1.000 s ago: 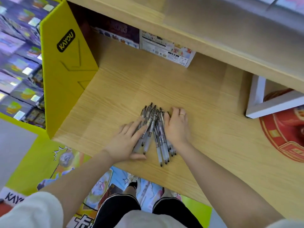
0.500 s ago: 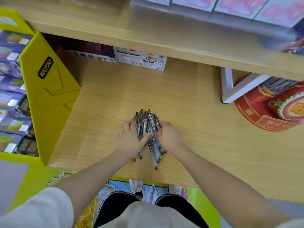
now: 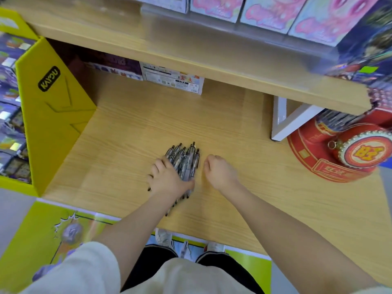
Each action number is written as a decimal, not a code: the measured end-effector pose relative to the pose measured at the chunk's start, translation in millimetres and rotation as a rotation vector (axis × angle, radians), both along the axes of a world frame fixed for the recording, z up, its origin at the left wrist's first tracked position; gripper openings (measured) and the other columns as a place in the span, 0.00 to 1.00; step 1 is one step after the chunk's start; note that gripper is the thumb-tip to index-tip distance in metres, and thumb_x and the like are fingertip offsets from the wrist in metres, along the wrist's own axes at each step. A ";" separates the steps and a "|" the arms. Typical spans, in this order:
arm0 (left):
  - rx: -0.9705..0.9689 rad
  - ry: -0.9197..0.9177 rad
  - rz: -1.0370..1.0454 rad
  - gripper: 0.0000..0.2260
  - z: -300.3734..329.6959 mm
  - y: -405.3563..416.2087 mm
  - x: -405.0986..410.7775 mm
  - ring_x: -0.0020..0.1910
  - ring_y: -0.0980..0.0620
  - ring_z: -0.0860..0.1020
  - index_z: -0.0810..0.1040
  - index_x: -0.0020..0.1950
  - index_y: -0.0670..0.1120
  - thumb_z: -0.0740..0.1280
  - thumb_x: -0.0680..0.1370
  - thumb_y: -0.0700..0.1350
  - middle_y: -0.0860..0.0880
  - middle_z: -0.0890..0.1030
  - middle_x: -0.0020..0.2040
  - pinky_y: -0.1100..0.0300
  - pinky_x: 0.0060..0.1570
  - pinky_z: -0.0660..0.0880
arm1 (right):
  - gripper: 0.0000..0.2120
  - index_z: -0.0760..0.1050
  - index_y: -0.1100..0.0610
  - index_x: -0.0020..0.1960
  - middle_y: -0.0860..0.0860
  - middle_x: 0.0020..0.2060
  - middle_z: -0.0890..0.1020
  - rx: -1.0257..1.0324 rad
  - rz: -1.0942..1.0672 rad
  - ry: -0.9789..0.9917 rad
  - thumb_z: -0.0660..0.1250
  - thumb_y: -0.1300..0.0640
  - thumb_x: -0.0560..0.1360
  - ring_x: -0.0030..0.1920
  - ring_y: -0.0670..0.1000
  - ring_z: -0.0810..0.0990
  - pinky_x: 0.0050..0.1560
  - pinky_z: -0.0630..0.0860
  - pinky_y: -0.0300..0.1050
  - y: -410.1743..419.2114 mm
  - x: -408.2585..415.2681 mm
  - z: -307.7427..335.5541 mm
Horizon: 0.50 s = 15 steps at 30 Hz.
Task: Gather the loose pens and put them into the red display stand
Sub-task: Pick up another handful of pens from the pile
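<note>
a yellow display panel (image 3: 48, 115) stands well left of the left hand (image 3: 169, 180). that hand's grip is wrapped around the bundle of pens (image 3: 184, 161) on the wooden counter (image 3: 244, 145), their clicker ends fanning out beyond the fingers. just right of the pens, the right hand (image 3: 219, 171) is curled, grasping nothing. far right sits the red display stand (image 3: 331, 160).

Left hand (image 3: 169, 179) covers the pens' (image 3: 184, 160) middles; red display stand (image 3: 339, 153) cut by right edge (top blurred).
</note>
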<state>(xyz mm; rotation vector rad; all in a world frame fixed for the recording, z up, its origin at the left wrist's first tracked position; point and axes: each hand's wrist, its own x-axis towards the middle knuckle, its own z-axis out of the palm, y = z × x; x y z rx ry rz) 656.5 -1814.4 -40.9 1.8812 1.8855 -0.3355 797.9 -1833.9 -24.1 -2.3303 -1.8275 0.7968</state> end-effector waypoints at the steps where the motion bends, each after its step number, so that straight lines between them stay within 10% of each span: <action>1: -0.006 0.001 0.024 0.51 1.1 -1.7 4.2 0.69 0.42 0.57 0.45 0.75 0.39 0.66 0.66 0.67 0.41 0.56 0.71 0.46 0.65 0.61 | 0.13 0.72 0.61 0.53 0.58 0.50 0.77 0.005 0.000 0.002 0.51 0.56 0.81 0.49 0.59 0.78 0.39 0.67 0.45 0.2 5.4 -0.2; 15: 0.094 0.149 -0.130 0.22 1.0 -2.0 24.3 0.61 0.42 0.70 0.63 0.66 0.40 0.64 0.74 0.41 0.41 0.71 0.62 0.51 0.55 0.72 | 0.11 0.74 0.61 0.50 0.58 0.47 0.79 0.022 0.025 -0.019 0.54 0.57 0.79 0.48 0.60 0.78 0.37 0.67 0.44 -9.1 67.3 -2.3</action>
